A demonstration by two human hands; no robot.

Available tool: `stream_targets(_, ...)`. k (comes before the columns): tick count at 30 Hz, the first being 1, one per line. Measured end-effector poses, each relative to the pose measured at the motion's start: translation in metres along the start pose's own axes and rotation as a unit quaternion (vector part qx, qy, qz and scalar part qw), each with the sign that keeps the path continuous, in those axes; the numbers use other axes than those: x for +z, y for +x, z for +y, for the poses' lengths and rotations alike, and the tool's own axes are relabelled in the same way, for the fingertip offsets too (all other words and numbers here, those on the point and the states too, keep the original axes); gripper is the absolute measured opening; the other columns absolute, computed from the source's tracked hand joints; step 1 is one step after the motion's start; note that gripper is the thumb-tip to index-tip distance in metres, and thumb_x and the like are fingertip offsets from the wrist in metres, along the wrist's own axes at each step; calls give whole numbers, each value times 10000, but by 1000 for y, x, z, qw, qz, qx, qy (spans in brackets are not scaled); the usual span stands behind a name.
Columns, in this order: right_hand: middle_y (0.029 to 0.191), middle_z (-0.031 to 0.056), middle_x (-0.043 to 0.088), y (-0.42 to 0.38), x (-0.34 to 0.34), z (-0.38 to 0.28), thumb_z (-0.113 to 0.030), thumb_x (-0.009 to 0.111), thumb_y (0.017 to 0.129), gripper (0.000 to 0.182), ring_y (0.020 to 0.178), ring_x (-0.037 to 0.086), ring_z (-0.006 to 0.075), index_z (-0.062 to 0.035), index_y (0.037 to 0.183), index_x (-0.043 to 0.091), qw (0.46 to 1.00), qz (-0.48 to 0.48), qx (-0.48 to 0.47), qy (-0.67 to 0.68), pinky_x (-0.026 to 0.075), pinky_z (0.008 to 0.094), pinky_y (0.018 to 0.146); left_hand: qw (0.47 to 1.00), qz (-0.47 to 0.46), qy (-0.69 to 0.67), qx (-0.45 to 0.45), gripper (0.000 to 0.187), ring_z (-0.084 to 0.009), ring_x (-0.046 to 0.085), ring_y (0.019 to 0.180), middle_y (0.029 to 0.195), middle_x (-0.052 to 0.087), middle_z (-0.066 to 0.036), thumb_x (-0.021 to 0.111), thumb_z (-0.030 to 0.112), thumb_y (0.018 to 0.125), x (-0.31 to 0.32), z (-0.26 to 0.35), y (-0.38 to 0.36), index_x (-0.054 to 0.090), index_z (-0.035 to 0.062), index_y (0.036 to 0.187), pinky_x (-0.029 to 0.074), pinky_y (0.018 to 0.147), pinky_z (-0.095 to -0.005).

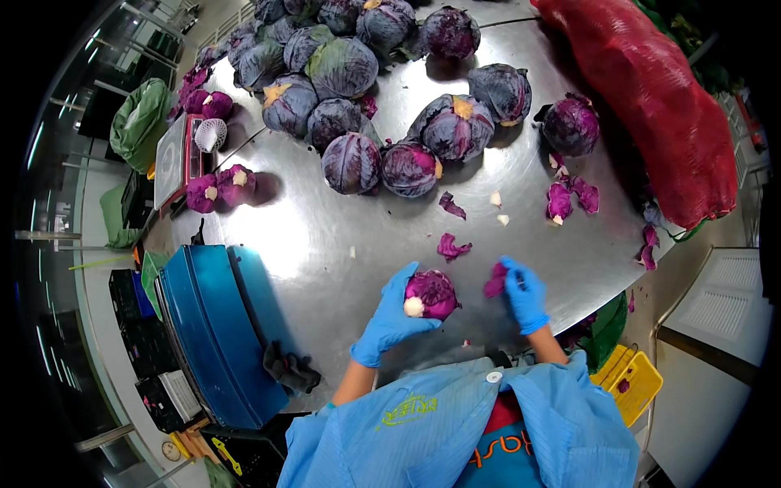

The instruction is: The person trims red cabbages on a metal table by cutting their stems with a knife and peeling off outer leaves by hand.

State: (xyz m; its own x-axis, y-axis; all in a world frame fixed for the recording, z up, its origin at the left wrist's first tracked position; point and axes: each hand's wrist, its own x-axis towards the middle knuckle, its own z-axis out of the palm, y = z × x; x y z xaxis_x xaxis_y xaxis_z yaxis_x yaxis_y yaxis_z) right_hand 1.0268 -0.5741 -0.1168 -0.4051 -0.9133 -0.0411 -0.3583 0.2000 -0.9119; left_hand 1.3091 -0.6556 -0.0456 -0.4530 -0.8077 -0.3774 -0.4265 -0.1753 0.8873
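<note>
One steel table (390, 236): it runs beneath the work, giving a firm surface close to the body.
Red cabbage pile (342, 69): dark heads crowd the far side, well apart from both hands, so elbows have room.
Red mesh sack (651, 106): it lies along the right side, away from the right hand.
Left hand (389, 321): gloved in blue, curved round a cabbage; this cupped hold looks steadier than fingertips alone.
Right hand (526, 299): also gloved, fingers narrowed on a leaf piece; a light pinch should suit something so thin.
Held cabbage (435, 294): bright purple, inside the left hand's curve, pale stem end angled towards the person, handy for judging its turn.
Leaf piece (495, 281): at the right fingertips, apart from the cabbage.
</note>
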Motion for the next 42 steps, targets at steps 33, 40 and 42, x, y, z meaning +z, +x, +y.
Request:
stream_targets(33, 777, 22, 601, 47, 31, -91, -378, 714, 877, 416, 610, 511, 67, -50, 1128, 666, 841, -464, 250, 121, 439, 235, 531, 979, 76, 175, 73, 1206, -378, 389, 1329, 1443, 335, -256, 895, 368, 602, 32, 4, -30, 194, -67, 1482, 335, 1115, -416)
stream_targets(40, 753, 80, 633, 43, 32, -88, -361, 652, 916, 343, 638, 595, 148, -54, 1066, 658, 864, -468, 177, 65, 486, 293, 573, 986, 60, 137, 68, 1170, -416, 365, 1330, 1451, 345, -256, 882, 377, 572, 28, -1, -28, 250, -22, 1472, 322, 1120, -452)
stream_targets(42, 783, 141, 642, 36, 37, -69, -349, 638, 915, 330, 682, 630, 249, -45, 1044, 646, 898, -439, 21, 21, 500, 347, 616, 988, 49, 127, 69, 1157, -413, 366, 1332, 1451, 352, -254, 882, 381, 572, 25, -1, -28, 269, -21, 1467, 323, 1122, -448)
